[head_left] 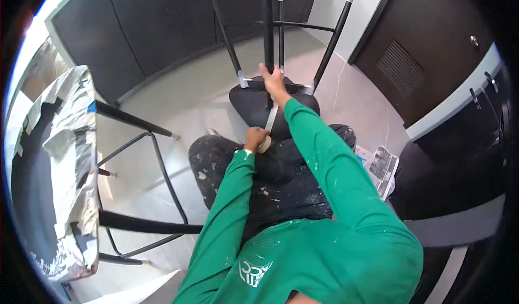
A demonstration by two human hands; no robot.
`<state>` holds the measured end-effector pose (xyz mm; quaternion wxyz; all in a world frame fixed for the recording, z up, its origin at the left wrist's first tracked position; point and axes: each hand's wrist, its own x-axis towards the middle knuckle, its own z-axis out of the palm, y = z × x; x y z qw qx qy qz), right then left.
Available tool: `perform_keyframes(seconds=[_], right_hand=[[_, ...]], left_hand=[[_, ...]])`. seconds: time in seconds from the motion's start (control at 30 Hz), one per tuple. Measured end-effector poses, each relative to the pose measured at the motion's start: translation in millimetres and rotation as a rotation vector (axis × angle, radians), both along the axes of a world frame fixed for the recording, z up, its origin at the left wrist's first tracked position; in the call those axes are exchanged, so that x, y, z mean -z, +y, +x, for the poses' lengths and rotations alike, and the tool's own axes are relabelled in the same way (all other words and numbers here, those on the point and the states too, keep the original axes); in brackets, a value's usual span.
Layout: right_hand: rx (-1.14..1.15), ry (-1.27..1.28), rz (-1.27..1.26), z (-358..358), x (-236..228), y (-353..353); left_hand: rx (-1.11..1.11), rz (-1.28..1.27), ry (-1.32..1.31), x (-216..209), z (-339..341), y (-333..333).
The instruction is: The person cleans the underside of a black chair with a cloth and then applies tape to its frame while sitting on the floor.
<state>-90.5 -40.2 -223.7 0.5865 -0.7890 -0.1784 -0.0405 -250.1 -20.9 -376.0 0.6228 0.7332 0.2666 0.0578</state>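
An upturned black stool (248, 106) rests in front of my knees, its legs pointing up and tipped with pale caps. My right hand (275, 86) is closed around the nearest stool leg (268, 28), low down near the seat. My left hand (255, 138) grips a roll of masking tape (264, 145) just above my lap. From that roll a pale strip of tape (272, 119) runs up over the seat toward the base of the leg. Its far end is partly hidden by my right hand. Bits of tape or wrapping show at the bases of other legs.
At left, another stool (130, 121) lies on its side, its seat edged with newspaper and tape (73, 147). Newspaper (381, 169) lies right of my knee. Dark cabinets (162, 17) stand behind, and a brown door (427, 39) with a vent is at the right.
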Motion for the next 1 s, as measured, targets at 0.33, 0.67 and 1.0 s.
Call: perform_keyframes(seconds=[0.33,0.67,1.0], right_hand=[[-0.070,0.094,0.184,-17,-2,-40],[-0.100,0.093,0.317,11,-47,-72],[-0.082,0.018,0.280,4,-24,-99]], left_hand=[[-0.084,-0.017,-0.065,30,-5,-45],[-0.078,0.043,-0.070,-4,25,-78],[-0.129,-0.039,-0.093,48,55,-110]])
